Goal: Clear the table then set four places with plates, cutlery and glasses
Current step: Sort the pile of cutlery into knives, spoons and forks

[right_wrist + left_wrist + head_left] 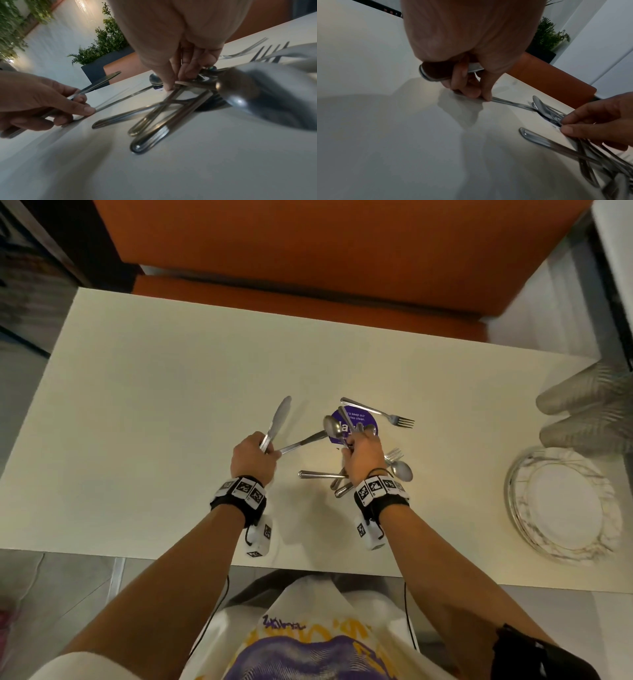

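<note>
Steel cutlery lies and hangs about both hands, near the middle of the pale table (144,378). The left hand (253,458) grips a knife (278,419) by its handle, blade pointing away from the person, while its fingertips (485,96) pinch the handle end of a spoon (310,436) whose bowl rests at the edge of a round purple sticker (359,416). Just to the right, the right hand (363,455) is curled round a bundle of cutlery (337,477); the handles fan out below the wrist and a spoon bowl and fork tines stick out on the right side. A single fork (380,412) lies on the table just beyond this hand, untouched. Well apart, at the table's right edge, sit a stack of plates (527,529) and stacked clear glasses (582,412).
</note>
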The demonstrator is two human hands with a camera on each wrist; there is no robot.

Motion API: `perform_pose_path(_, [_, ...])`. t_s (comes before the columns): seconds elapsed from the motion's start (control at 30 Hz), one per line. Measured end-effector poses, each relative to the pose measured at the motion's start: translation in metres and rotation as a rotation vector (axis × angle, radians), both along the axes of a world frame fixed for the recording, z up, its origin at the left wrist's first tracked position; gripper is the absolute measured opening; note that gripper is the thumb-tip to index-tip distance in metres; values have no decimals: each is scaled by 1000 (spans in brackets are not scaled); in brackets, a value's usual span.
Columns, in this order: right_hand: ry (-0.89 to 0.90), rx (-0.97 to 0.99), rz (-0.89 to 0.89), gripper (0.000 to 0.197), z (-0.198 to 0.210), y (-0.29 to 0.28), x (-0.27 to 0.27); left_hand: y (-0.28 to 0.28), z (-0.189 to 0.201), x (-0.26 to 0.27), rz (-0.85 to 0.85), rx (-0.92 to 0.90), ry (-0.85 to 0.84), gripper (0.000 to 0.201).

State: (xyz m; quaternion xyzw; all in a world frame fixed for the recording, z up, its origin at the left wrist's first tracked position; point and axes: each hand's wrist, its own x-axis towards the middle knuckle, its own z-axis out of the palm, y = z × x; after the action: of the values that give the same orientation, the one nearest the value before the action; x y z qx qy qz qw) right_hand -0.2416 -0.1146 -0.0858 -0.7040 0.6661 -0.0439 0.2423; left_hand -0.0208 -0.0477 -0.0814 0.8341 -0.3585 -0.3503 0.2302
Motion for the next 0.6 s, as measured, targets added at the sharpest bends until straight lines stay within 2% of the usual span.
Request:
perform_pose_path(0.13, [83,-98,23,32,4,1,5,10,2,5,40,15,8,20])
perform_pose_path(0.27, [111,-124,149,17,12,2,26,15,7,8,-5,76,-12,19])
perform_pose_path(0.33, [110,-59,174,19,12,5,38,18,9,9,-31,117,-14,19])
perform_pose_path(0.47, [2,32,165,24,4,14,57,27,10,9,-15,155,53,15])
perform_pose_path(0.6, [-114,44,280,28,0,19,73,34,14,12,-30,156,118,19])
